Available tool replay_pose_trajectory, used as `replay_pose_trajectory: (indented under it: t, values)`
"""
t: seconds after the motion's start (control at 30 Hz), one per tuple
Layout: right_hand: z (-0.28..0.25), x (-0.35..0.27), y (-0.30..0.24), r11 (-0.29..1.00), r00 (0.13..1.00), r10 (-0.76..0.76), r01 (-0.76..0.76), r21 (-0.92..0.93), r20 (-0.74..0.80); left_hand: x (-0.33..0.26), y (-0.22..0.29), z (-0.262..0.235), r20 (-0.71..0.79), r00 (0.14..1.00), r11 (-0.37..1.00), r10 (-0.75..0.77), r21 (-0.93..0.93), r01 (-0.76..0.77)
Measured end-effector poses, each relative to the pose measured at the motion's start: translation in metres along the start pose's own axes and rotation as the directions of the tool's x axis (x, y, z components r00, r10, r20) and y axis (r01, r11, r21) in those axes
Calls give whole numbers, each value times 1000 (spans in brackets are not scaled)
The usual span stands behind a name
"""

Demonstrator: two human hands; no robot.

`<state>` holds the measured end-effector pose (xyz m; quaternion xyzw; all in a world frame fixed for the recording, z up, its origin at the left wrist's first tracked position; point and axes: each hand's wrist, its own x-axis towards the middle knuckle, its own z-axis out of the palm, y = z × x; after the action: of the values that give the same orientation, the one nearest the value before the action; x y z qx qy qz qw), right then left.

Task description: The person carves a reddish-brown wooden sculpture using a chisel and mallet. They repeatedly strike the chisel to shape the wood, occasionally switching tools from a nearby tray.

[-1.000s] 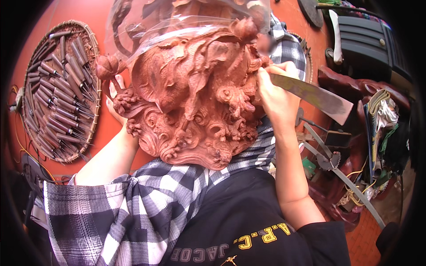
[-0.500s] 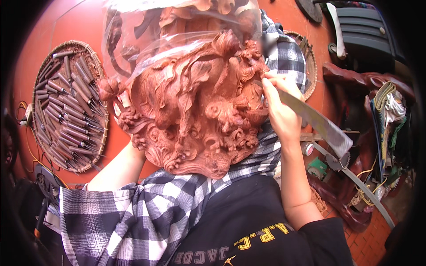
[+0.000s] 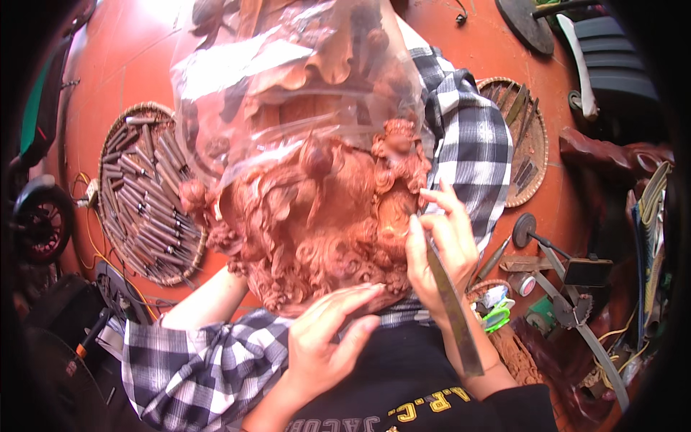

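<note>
A large reddish-brown wood carving (image 3: 324,237) with swirling relief rests in front of me over black-and-white plaid cloth (image 3: 468,137). Clear plastic sheeting (image 3: 230,79) covers its far part. At its right side is a small carved figure (image 3: 399,144). My right hand (image 3: 450,241) is closed on a long flat metal file (image 3: 455,317), whose free end slants down toward my forearm. Its fingertips are close to the carving's right side. My left hand (image 3: 327,338) lies open at the carving's near edge, fingers stretched out and holding nothing.
A round woven tray (image 3: 108,155) full of wooden-handled chisels (image 3: 147,187) sits on the red tile floor at left. Another woven tray (image 3: 543,151) holds flat files at right. Green-handled scissors (image 3: 498,315), metal bars and cables crowd the lower right.
My left hand has come into view at the carving's near edge. The file has swung from pointing right to pointing down toward me. The whole scene has shifted in view.
</note>
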<state>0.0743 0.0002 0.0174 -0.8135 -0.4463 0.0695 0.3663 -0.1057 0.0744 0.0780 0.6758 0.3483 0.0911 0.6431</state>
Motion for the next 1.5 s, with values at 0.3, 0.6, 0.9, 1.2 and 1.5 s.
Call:
replay_pose_trajectory:
  t: [0.3,0.6,0.9,1.2,1.5]
  values:
    - [10,-1,-2,994,992,107,-108,8,73,21,-15,15,248,969,895,9,-434,103]
    - [-9,25,-13,952,913,283,-305,31,295,32,-11,9,333,939,948,84,-316,27]
    - [-6,35,-19,948,900,315,-283,-146,301,24,-11,1,302,953,926,2,-361,112]
    - [-4,32,-16,966,938,177,-107,-236,299,18,-15,-2,246,968,904,53,-423,58]
    - [0,30,-20,956,939,215,-147,-252,269,15,-16,-5,220,974,895,50,-443,54]
